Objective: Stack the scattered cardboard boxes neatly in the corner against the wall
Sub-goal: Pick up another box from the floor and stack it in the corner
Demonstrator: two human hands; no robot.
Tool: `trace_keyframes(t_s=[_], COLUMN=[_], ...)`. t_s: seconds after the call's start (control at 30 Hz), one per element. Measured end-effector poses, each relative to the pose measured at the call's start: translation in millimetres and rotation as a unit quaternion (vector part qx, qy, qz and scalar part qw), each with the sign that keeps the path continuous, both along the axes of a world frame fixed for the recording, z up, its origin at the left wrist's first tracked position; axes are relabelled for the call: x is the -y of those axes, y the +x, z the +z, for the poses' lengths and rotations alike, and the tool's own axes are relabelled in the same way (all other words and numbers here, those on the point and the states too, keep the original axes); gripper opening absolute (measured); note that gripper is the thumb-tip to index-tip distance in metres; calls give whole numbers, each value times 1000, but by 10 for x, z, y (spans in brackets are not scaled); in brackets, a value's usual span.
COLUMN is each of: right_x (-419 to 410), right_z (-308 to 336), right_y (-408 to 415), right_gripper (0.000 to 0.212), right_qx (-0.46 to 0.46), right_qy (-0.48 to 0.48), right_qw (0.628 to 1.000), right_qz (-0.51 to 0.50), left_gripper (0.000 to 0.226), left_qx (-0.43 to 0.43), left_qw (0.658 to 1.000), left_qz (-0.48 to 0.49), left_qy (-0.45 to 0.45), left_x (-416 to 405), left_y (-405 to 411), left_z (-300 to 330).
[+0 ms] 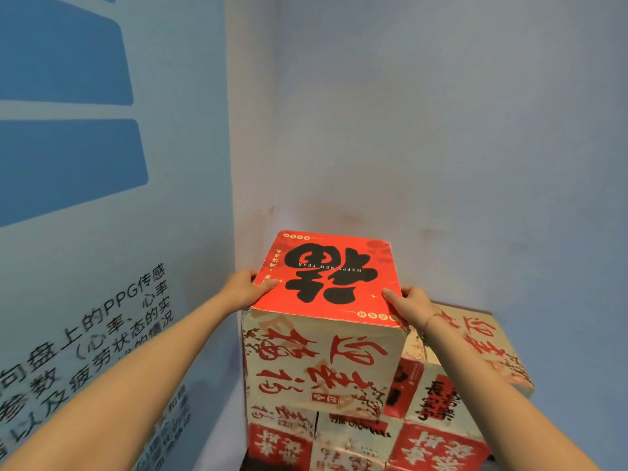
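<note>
A cardboard box (326,355) with a red top bearing a large black character sits highest on a stack in the corner. My left hand (243,288) grips its left upper edge, thumb on the red top. My right hand (413,305) grips the right upper edge, thumb also on top. Under and beside it are more red-and-cream boxes (441,447) forming the lower layers. Another box (486,348) lies lower on the right, partly behind my right wrist.
The corner is formed by a blue wall panel with printed text (102,334) on the left and a plain pale wall (441,147) behind. The stack stands close to both walls. A strip of floor (221,436) shows left of the stack.
</note>
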State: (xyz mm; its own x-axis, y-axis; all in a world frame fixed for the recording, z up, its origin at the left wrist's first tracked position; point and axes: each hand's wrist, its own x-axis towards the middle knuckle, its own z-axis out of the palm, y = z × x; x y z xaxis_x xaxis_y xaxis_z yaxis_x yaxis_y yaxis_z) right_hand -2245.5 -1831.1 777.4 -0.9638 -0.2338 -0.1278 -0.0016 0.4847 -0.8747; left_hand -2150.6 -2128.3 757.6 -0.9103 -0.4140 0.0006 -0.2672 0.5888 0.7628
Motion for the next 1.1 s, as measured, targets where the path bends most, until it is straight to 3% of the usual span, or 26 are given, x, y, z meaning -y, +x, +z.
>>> trace_keyframes(t_s=[0.33,0.47,0.63,0.83,1.0,1.1], right_x=[770,937,1129,1436,1633,1738], right_z=[-200,-261,-286,-400,-530,-578], right_y=[-1193,-1505,-1839,-2149,-2326,-2392], right_gripper=[32,26,18,23,14,12], right_qx=[17,15,22,21,46,49], right_qy=[-41,-48,-39,-51,-75,-90], right_qw=[998,997,998,998,996,994], right_qz=[-40,-52,-42,-28,-16,-31], left_gripper=[30,30,46,47,37,45], left_qx=[17,7,-5,6,-28,-29], left_qw=[998,998,999,998,994,992], left_qz=[-22,-29,-19,12,23,-4], left_qy=[-51,-52,-48,-59,-108,-124], left_x=[813,908,1029,1326,1416,1454], left_y=[-1396,-1745,-1979,-2149,-2238,-2300], left_z=[-38,-110,-128,-168,-136,-117])
